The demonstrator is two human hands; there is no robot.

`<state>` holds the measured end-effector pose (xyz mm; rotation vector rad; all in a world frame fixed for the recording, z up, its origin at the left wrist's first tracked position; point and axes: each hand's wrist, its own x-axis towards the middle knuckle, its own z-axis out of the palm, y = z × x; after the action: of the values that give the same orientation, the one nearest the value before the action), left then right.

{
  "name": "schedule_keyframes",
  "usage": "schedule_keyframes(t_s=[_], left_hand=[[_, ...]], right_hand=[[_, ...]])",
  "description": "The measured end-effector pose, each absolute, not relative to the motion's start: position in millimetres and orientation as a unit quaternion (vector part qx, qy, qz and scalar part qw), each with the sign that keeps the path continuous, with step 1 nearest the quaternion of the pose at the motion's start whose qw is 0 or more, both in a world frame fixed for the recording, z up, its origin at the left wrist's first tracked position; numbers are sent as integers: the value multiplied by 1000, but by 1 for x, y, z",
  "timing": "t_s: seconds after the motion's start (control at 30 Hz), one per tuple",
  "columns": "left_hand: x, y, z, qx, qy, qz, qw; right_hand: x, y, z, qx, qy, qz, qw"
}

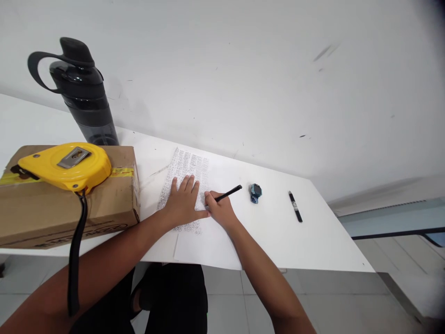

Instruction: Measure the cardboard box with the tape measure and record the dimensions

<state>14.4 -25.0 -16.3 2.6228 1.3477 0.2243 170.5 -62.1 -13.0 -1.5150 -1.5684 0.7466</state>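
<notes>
A sheet of paper (pixel 219 246) lies on the white table, its left part covered with dense dark handwriting or scribbles. My left hand (pixel 183 202) rests flat on the written part, fingers spread toward the wall. Just right of it, my right hand (pixel 219 208) is closed around a black pen (pixel 229 193). The pen's back end points up and to the right. Its tip is hidden by my fingers, so I cannot tell whether it touches the sheet. My left thumb reaches close to my right hand.
A cardboard box (pixel 104 204) stands at the left with a yellow tape measure (pixel 69 164) on top, its black strap hanging down. Behind it is a black bottle (pixel 85 93). A small digital watch (pixel 255 192) and a marker (pixel 295 206) lie on the table (pixel 323 241) to the right.
</notes>
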Motion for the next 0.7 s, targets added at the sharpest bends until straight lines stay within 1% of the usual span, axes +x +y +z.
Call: schedule_keyframes(t_s=[0.2,0.3,0.47,0.7], left_hand=[[15,-25,-16,885,450,74,94],[14,-24,-19,885,450,76,92],[14,-24,-20,884,450,80,94],[14,-27,-14,884,450,75,104]], right_hand=[[170,-62,-11,-603,-613,292,419],[171,-62,-12,-601,-619,300,407],[171,-62,-15,-604,-612,281,427],[171,-61,-18,-607,-621,274,413]])
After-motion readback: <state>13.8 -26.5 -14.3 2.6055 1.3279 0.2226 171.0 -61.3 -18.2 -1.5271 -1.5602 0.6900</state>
